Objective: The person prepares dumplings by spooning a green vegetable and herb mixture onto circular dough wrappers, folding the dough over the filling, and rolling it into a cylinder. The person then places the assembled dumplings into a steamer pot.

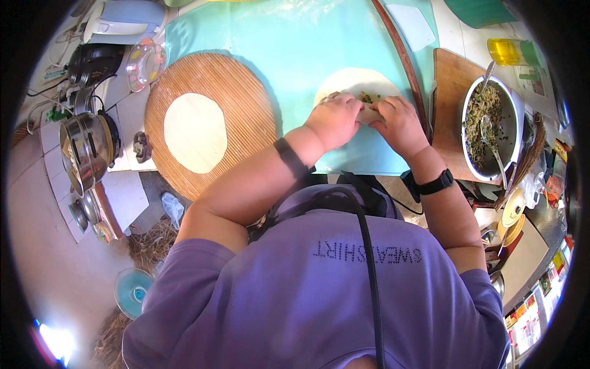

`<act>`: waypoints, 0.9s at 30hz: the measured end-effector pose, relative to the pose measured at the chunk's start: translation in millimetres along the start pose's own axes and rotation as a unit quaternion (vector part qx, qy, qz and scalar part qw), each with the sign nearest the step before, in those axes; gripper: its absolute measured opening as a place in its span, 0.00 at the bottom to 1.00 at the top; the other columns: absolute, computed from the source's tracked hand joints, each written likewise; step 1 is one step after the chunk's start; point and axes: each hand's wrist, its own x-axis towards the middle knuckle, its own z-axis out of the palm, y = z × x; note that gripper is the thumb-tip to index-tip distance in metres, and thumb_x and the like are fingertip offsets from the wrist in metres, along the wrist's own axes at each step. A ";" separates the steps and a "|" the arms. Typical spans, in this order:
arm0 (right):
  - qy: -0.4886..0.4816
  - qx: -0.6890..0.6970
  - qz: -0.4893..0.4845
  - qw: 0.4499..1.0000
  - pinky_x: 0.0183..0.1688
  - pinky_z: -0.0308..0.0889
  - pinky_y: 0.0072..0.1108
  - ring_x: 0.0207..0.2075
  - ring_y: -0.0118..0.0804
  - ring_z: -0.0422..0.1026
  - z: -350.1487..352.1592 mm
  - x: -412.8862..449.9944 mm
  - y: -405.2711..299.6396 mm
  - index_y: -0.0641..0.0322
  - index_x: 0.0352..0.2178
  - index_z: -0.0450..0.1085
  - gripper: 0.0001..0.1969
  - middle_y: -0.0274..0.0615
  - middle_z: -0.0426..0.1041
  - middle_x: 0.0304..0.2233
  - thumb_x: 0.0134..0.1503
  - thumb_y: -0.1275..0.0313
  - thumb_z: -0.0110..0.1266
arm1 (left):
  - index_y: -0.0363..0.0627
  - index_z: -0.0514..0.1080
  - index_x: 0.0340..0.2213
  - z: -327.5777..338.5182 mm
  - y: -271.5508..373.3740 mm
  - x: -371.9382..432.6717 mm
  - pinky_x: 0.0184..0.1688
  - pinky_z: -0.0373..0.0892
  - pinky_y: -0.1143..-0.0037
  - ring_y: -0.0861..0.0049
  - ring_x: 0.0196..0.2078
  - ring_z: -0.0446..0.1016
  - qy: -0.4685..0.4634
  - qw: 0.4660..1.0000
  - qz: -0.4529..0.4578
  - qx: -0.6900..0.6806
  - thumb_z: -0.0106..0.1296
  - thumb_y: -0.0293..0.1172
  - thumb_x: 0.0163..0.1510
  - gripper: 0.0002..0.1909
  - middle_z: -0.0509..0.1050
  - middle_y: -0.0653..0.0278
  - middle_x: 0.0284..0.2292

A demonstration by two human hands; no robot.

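A thin round dough sheet lies on the pale turquoise mat in front of me. My left hand and my right hand grip its near edge, which is folded up between them. A little chopped filling with green bits shows on the dough just beyond the fold; my fingers hide the rest. To the left, a second flat dough round rests on a round ridged wooden board. On the right stands a white-rimmed bowl of chopped filling, with a metal spoon in it.
A long thin wooden rolling pin lies along the right of the turquoise mat, near a white flat scraper. The bowl sits on a wooden cutting board. At left are a steel pot and a clear bowl.
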 end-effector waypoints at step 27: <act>0.064 0.024 -0.024 0.997 0.46 0.66 0.32 0.43 0.47 0.69 2.0 18.8 -0.4 0.57 0.37 0.72 0.16 0.41 0.70 0.38 0.43 0.74 0.60 | 0.46 0.71 0.43 -13.9 -3.8 9.6 0.51 0.66 0.66 0.60 0.48 0.68 0.068 0.997 -0.008 0.032 0.57 0.36 0.48 0.20 0.70 0.58 0.42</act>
